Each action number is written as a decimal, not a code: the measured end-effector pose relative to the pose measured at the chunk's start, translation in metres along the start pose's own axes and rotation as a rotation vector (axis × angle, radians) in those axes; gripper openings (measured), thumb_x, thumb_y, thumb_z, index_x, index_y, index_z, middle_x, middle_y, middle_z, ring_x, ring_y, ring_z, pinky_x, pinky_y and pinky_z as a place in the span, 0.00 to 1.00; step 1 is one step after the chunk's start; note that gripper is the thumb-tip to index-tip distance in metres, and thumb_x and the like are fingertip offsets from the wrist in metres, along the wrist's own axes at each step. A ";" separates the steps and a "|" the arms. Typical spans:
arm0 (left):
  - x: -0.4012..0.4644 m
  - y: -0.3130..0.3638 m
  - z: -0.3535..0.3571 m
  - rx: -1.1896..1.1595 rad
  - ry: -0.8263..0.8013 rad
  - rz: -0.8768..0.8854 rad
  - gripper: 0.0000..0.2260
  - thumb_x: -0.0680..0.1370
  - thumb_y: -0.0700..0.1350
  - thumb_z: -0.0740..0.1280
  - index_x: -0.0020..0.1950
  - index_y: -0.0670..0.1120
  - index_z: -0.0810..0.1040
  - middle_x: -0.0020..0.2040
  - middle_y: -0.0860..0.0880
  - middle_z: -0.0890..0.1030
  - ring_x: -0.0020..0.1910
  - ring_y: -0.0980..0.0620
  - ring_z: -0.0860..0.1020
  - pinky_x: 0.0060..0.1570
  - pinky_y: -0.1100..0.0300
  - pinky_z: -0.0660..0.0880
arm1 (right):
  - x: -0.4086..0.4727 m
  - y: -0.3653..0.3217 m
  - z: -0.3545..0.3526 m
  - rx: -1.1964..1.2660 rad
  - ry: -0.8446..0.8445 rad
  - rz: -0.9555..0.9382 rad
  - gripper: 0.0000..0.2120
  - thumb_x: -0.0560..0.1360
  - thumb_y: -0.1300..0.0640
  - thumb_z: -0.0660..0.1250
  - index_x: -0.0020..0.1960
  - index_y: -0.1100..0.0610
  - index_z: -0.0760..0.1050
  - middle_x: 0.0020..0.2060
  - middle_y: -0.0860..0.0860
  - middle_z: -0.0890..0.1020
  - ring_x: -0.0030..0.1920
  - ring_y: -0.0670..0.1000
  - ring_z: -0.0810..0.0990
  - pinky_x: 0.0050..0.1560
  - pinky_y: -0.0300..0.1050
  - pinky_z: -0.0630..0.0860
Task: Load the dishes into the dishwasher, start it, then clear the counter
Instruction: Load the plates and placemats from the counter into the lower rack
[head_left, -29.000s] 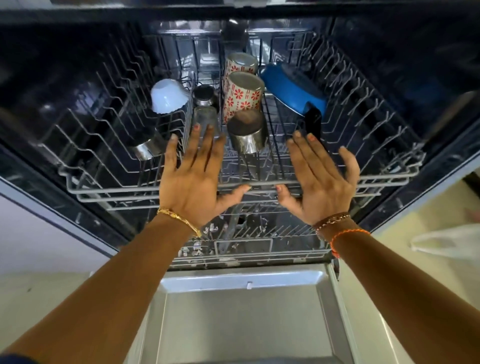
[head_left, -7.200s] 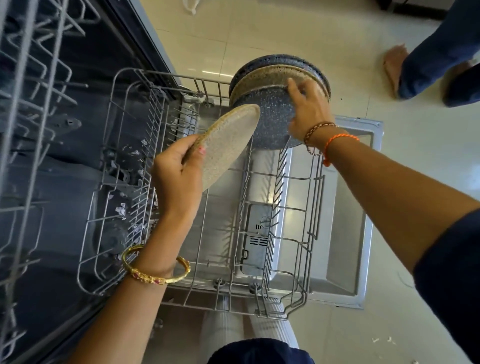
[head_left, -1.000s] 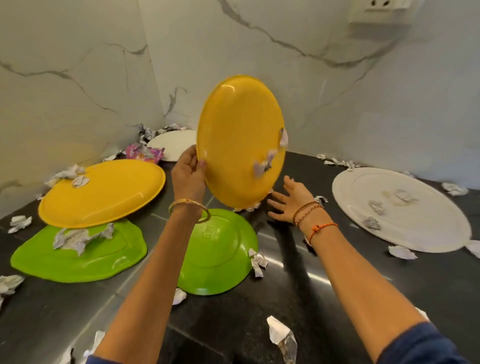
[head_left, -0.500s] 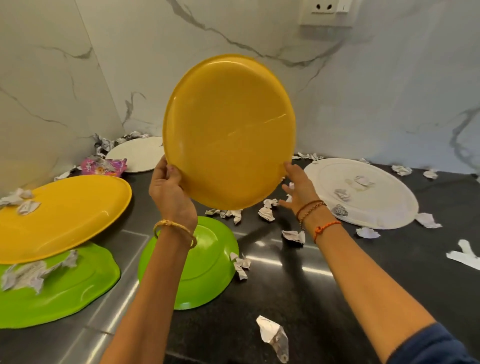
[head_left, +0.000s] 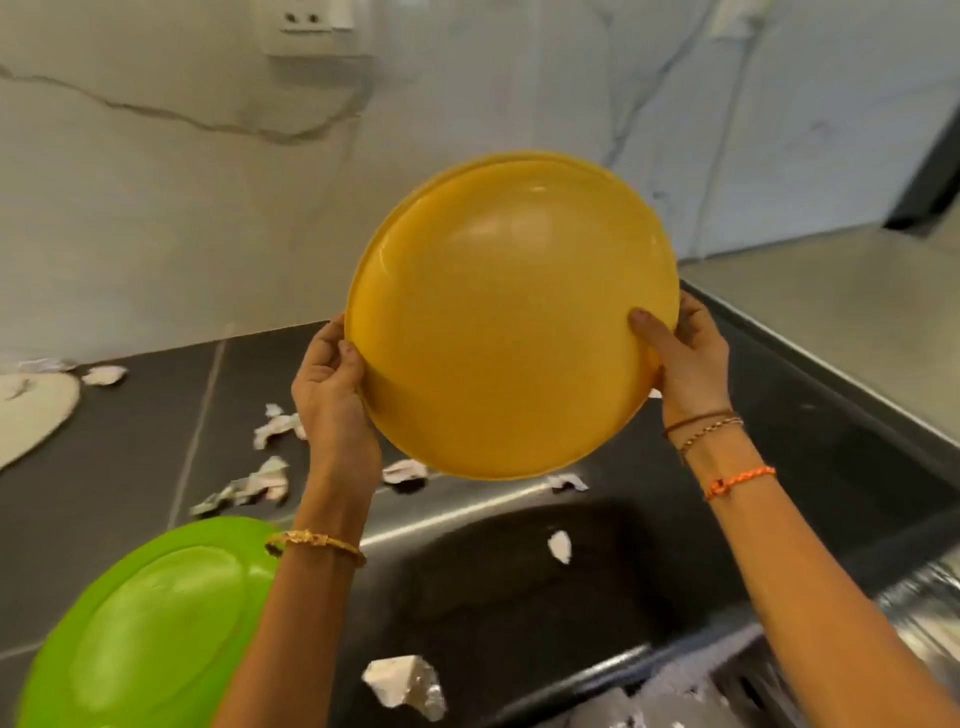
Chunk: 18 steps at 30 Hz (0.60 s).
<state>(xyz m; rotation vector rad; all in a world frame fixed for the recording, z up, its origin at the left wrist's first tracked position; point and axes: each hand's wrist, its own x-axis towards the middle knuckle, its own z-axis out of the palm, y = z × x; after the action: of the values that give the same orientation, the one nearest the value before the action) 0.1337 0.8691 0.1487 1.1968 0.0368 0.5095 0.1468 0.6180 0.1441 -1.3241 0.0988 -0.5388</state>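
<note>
A large yellow plate (head_left: 511, 317) is held upright above the dark counter (head_left: 519, 582), its underside facing me. My left hand (head_left: 332, 395) grips its left rim, thumb on the near face. My right hand (head_left: 680, 358) grips the right rim, thumb pressed on the near face. A green plate (head_left: 150, 623) lies upside down on the counter at the lower left, partly behind my left forearm.
Crumpled paper scraps (head_left: 405, 680) lie scattered over the counter. A white plate (head_left: 31, 410) shows at the left edge. A marble wall with a socket (head_left: 306, 23) stands behind. At the lower right a blurred metal rack (head_left: 779, 691) is in view.
My right hand came up from the counter and took the plate's right rim. The view swung right, so the other yellow and green plates left the frame.
</note>
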 end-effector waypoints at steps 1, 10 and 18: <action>-0.006 -0.002 0.015 -0.017 -0.021 -0.005 0.09 0.81 0.40 0.55 0.52 0.48 0.74 0.45 0.54 0.77 0.41 0.60 0.73 0.40 0.69 0.72 | 0.000 -0.006 -0.017 -0.046 0.010 -0.027 0.22 0.63 0.55 0.73 0.56 0.53 0.71 0.53 0.52 0.78 0.52 0.51 0.78 0.49 0.44 0.77; -0.130 -0.031 0.195 0.021 -0.616 0.121 0.24 0.65 0.48 0.73 0.57 0.56 0.67 0.57 0.55 0.74 0.54 0.59 0.75 0.50 0.63 0.75 | -0.025 -0.100 -0.233 -0.307 0.364 -0.304 0.29 0.65 0.58 0.75 0.61 0.58 0.67 0.53 0.51 0.73 0.51 0.46 0.73 0.46 0.30 0.74; -0.297 -0.083 0.342 -0.152 -0.998 0.073 0.21 0.66 0.45 0.72 0.55 0.54 0.69 0.53 0.55 0.76 0.52 0.60 0.75 0.50 0.62 0.75 | -0.126 -0.143 -0.453 -0.527 0.686 -0.297 0.33 0.52 0.43 0.76 0.52 0.45 0.65 0.49 0.44 0.74 0.48 0.37 0.75 0.47 0.35 0.76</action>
<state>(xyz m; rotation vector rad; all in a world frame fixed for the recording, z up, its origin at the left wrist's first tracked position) 0.0001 0.4289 0.1336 1.1929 -0.8838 -0.0652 -0.1758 0.2470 0.1311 -1.6184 0.6521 -1.2712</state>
